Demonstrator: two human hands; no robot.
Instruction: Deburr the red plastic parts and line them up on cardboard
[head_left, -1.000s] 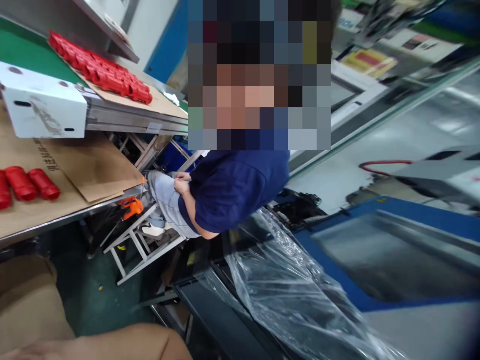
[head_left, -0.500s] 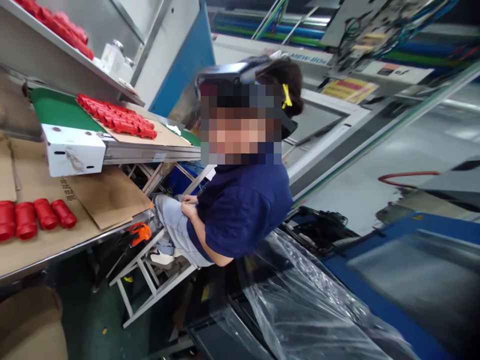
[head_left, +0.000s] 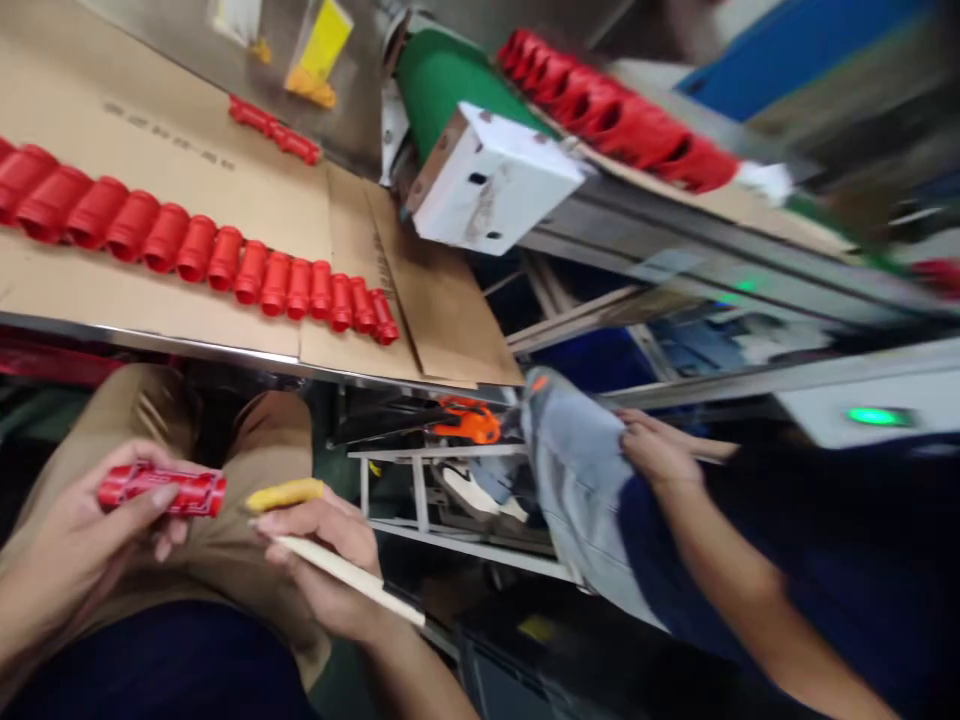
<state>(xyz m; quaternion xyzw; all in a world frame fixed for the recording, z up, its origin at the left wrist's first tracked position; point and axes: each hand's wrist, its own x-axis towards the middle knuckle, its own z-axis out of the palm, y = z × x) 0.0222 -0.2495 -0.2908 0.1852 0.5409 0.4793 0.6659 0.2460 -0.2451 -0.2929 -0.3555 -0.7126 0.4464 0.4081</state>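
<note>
A ribbed red moulded plastic piece [head_left: 161, 489] is being pinched between the thumb and fingers of the left hand [head_left: 82, 530], above the person's khaki trousers [head_left: 262, 450]. A long pale wooden stick [head_left: 349, 575] and a narrow yellow strip [head_left: 283, 493] are being held by the pressed-together fingers of the right hand [head_left: 322, 560]. A row of red cylindrical moulded pieces [head_left: 225, 258] is being carried on brown cardboard [head_left: 247, 200] along the metal-edged tabletop [head_left: 150, 340], while a co-worker's hand [head_left: 660, 450] is being rested on a denim-clad knee [head_left: 570, 450].

A ribbed red plastic tube [head_left: 161, 488] lies crosswise in the left hand [head_left: 82, 545]; a pale stick [head_left: 345, 572] sits in the right hand [head_left: 322, 550], a yellow piece [head_left: 285, 493] at its fingertips.
</note>
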